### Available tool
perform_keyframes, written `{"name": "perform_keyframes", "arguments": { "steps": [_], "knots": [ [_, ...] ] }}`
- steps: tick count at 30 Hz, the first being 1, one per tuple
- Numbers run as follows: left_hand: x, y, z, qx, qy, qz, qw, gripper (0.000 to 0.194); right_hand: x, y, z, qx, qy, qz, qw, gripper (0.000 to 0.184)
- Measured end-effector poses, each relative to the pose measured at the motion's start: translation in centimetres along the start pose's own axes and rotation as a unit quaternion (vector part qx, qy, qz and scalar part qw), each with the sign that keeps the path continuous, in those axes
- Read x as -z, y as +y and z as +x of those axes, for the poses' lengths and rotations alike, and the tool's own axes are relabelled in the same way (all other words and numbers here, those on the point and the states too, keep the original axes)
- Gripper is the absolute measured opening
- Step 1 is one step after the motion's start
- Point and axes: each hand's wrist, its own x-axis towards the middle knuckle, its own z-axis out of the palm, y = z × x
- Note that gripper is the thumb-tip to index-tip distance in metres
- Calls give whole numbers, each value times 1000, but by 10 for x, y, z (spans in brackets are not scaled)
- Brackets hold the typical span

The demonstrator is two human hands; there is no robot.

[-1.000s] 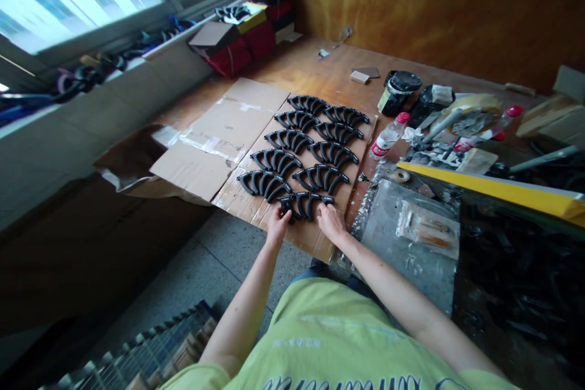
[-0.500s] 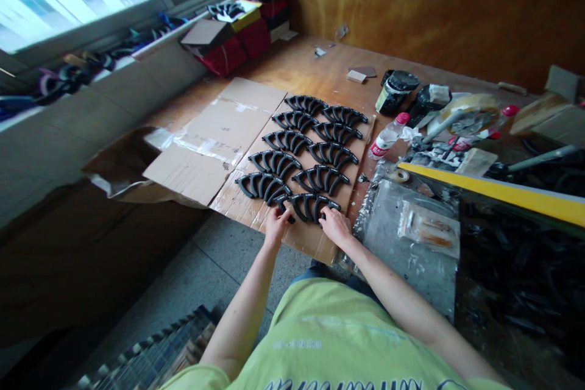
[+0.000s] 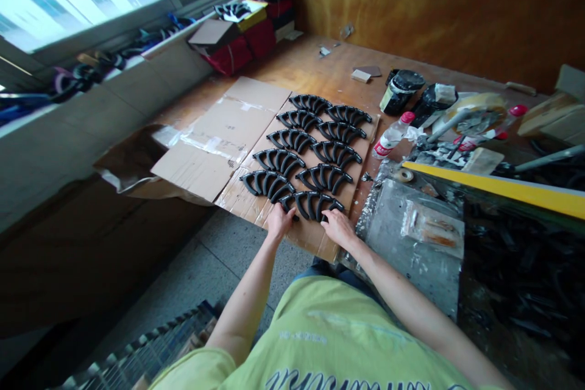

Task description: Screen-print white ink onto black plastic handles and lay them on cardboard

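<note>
Black pieces (image 3: 311, 205) at hands (image 3: 280, 222) (image 3: 338, 227), slim items (image 3: 439, 238) in packet (image 3: 423, 214)

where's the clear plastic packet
In the head view, the clear plastic packet lies on the grey board, right of the right hand and nearer than the yellow strip.

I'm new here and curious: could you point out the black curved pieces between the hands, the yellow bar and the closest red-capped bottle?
Black curved pieces (image 3: 311, 197): head view, upper edge.
Yellow bar (image 3: 493, 186): head view, middle.
Red-capped bottle (image 3: 384, 146): head view, label.
</note>
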Motion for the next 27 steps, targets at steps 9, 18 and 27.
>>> {"name": "perform_keyframes", "arguments": {
  "steps": [9,18,27],
  "knots": [
    [-7,-8,-13,19,-38,-73,996,34,8,8,-9,42,-18,-22,999,51],
    [59,-90,-12,138,92,-215,962,26,-6,-10,-74,156,-48,225,961,31],
    [208,-149,153,232,216,-364,876,11,-93,5,-81,-152,-78,453,875,34]
  ]
}}
